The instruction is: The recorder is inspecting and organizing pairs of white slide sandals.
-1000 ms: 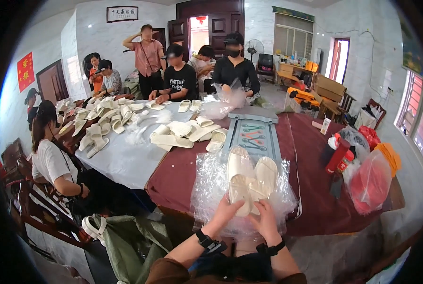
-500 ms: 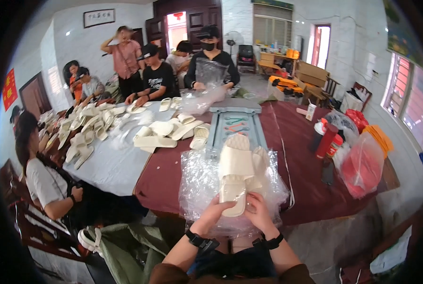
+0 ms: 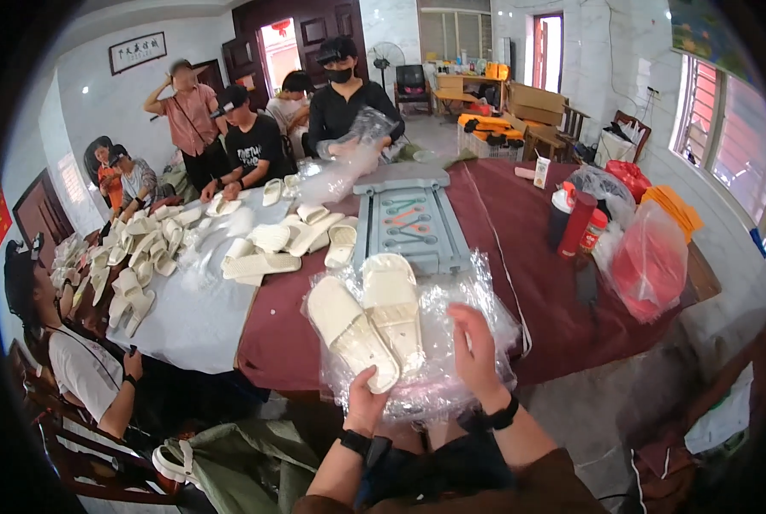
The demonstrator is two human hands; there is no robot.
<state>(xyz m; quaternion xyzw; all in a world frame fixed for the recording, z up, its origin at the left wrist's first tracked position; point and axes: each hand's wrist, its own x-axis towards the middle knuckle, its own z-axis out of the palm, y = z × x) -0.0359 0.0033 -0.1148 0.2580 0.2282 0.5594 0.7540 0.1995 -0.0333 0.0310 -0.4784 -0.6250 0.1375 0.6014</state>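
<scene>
The left hand [image 3: 364,403] is closed on the heel end of a pair of cream slippers [image 3: 367,319], and the right hand [image 3: 477,351] stands apart from it with fingers spread, pressed into the clear plastic bag [image 3: 438,377] that lies around the pair. Whether the slippers are fully inside the bag or only resting on it I cannot tell through the crinkled film.

The pair sits directly above the left hand and just left of the right one, toes pointing away, at the near edge of the dark red tabletop [image 3: 528,283]. The risk as I judge it: with only one end pinched, the slippers could fan apart or slide off the slick film, and the thin bag could snag or tear under the spread fingers.

Beyond the hands lies a grey tray [image 3: 410,224], then more loose slippers [image 3: 267,248] to the far left, where other people sit.
</scene>
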